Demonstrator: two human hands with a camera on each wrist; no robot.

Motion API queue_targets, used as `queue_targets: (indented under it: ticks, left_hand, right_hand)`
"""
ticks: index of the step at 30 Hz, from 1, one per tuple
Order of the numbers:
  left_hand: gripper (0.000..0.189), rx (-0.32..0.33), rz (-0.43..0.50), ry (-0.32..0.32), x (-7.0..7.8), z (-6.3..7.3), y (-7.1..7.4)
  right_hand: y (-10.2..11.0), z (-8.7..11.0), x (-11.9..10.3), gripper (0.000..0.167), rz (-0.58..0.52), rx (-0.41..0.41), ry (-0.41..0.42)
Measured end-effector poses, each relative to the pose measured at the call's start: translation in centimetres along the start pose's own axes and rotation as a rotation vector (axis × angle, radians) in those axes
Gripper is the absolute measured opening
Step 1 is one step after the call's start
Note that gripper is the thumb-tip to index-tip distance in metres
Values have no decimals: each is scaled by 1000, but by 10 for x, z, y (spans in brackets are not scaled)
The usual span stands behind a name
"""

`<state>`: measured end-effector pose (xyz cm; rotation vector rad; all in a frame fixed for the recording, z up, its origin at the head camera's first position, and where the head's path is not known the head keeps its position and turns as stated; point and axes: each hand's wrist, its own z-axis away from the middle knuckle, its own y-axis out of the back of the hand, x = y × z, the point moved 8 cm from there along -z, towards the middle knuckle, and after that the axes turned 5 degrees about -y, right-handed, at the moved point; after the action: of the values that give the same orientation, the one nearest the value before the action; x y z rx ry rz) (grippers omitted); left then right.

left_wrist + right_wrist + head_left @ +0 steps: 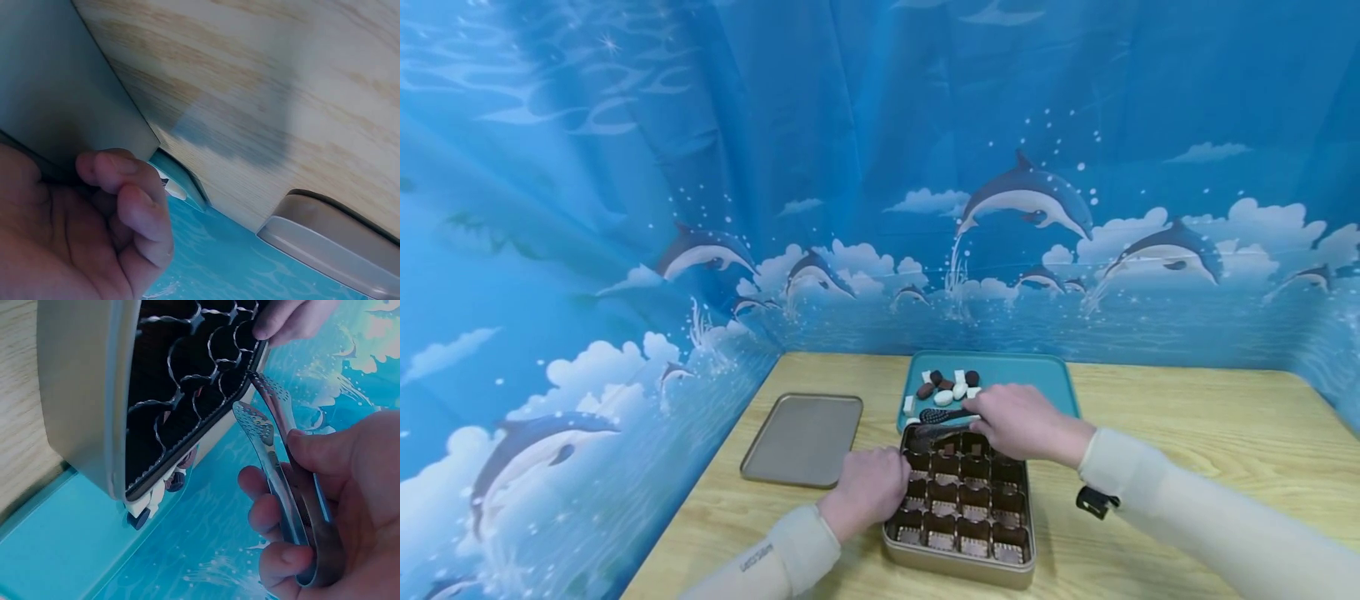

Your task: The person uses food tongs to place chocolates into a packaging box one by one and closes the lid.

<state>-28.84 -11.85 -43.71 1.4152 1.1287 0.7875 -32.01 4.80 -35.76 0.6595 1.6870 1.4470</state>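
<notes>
Right hand (1018, 421) — gripping tongs (307, 487) | tin (958, 568) below, leftward (left hand (871, 486) gripping it)

Blue dolphin-print sheeting (865, 125) hangs behind a wood-grain table (1210, 408)

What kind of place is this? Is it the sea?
Probably an indoor corner, not the sea: there's a wood-look table, a blue backdrop printed with dolphins, and a teal tray of candy-like pieces.
</notes>
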Motion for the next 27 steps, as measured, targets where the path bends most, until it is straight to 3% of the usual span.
queue_targets:
  ticks: [7, 13, 19, 27]
  left_hand:
    - [40, -5, -17, -5, 0, -1, -2]
    - [39, 0, -5, -10, 0, 1, 0]
    - [38, 6, 8, -14, 1, 1, 2]
    - [38, 17, 16, -15, 1, 1, 2]
  right_hand:
    - [5, 9, 16, 21, 29, 46, -37]
    - [7, 21, 43, 23, -35, 78, -95]
    - [5, 29, 72, 33, -21, 59, -158]
    - [-6, 32, 103, 32, -14, 29, -217]
